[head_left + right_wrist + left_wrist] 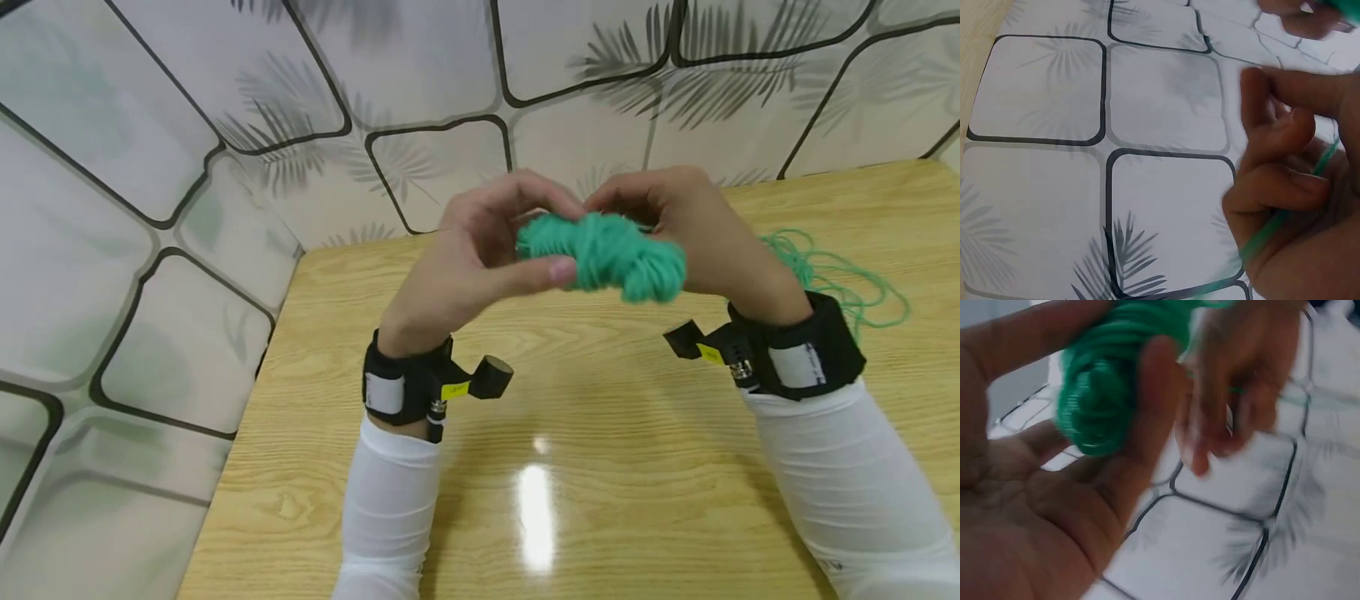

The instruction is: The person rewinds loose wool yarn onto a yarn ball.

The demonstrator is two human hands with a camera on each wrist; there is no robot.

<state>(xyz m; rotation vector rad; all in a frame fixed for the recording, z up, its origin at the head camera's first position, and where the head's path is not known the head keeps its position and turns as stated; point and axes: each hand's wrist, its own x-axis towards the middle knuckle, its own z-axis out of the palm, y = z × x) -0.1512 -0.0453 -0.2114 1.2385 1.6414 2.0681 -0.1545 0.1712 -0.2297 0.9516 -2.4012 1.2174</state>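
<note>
A thick bundle of green cord (615, 254), wound round its middle, is held up above the table. My left hand (480, 250) grips it at one end, thumb in front and fingers behind. In the left wrist view the bundle (1100, 394) sits between thumb and fingers. My right hand (686, 225) is just behind the bundle's other side, its fingers curled. A single strand of green cord (1266, 240) runs through those curled fingers in the right wrist view. Part of the right hand is hidden behind the bundle in the head view.
A loose tangle of green cord (847, 279) lies on the wooden table (585, 400) to the right, beyond the right wrist. Patterned wall panels (435, 75) rise along the table's back and left edges. Both wrists wear black straps with small cameras.
</note>
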